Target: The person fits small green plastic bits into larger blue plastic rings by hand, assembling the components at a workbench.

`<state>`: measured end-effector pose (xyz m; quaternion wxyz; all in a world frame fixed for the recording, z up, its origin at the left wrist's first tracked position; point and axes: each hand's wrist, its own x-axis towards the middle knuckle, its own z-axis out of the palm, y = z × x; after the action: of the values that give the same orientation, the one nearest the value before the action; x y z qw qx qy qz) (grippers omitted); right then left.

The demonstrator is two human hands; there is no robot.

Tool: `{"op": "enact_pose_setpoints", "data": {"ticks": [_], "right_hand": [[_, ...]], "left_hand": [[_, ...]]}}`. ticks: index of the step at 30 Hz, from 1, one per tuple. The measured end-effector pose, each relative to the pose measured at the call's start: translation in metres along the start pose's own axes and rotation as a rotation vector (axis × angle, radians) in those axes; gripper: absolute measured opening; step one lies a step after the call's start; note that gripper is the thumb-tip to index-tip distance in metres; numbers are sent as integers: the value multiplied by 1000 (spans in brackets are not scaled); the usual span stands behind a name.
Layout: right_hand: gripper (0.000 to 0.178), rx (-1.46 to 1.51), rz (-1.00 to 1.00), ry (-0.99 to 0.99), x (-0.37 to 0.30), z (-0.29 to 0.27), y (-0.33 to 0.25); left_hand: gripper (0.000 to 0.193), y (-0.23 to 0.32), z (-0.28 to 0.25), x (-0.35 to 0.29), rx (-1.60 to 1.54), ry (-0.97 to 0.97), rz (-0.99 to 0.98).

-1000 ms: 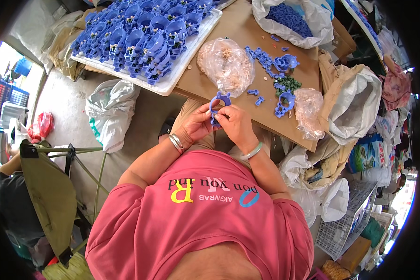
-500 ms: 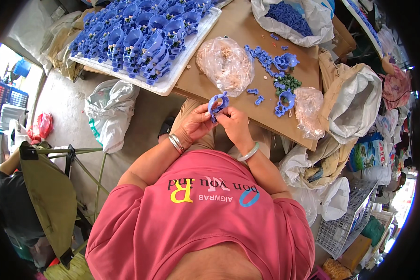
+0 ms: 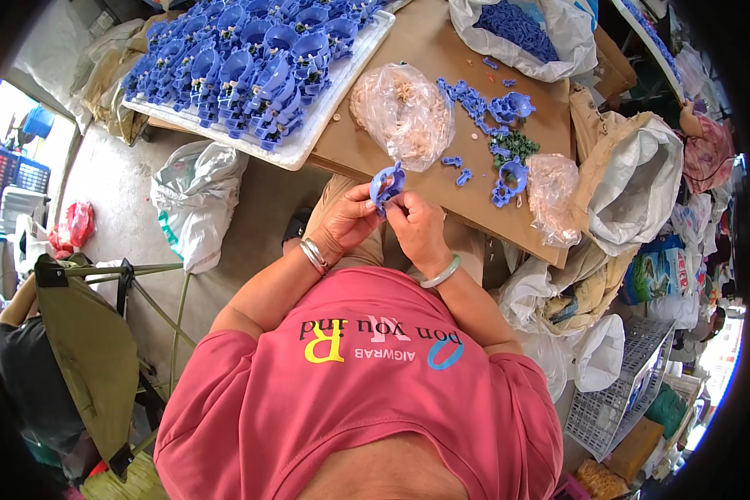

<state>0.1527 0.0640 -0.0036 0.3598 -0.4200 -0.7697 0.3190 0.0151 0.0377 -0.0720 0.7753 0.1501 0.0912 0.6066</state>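
Note:
My left hand [image 3: 352,220] is closed on a blue plastic part [image 3: 388,180] with a rounded, cup-like shape, held up just off the table's near edge. My right hand [image 3: 419,229] pinches at the lower right side of this part; whatever small piece may be between its fingertips is hidden. Beyond the hands, a clear plastic bag of pale beige small pieces [image 3: 402,117] lies on the brown tabletop [image 3: 392,50]. To its right are loose blue parts [image 3: 511,108], a little heap of dark green pieces [image 3: 515,147] and a second bag of pale pieces [image 3: 552,200].
A white tray [image 3: 367,62] crowded with blue assemblies fills the table's far left. At the far right stands a white sack of small blue pieces [image 3: 508,32]. An open lined sack [image 3: 637,187] adjoins the table's right side. A folding chair [image 3: 92,358] is at my left.
The blue part has tilted and shifted slightly left in my fingers, so its rounded side shows more. My right hand has moved slightly with it.

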Motion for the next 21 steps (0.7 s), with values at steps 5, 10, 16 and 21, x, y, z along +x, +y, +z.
{"op": "enact_pose_setpoints", "data": {"ticks": [5,10,16,21], "right_hand": [[10,35,36,4,1,4,4],[11,190,219,-77,1,3,7],[13,104,67,-50,1,-3,-1],[14,152,146,-123,3,-4,2]], "left_hand": [[39,-1,-2,0,-2,6,-1],[39,0,-13,1,26,2,-23],[36,0,-2,0,36,32,78],[33,-2,-8,-1,53,80,62]]}}
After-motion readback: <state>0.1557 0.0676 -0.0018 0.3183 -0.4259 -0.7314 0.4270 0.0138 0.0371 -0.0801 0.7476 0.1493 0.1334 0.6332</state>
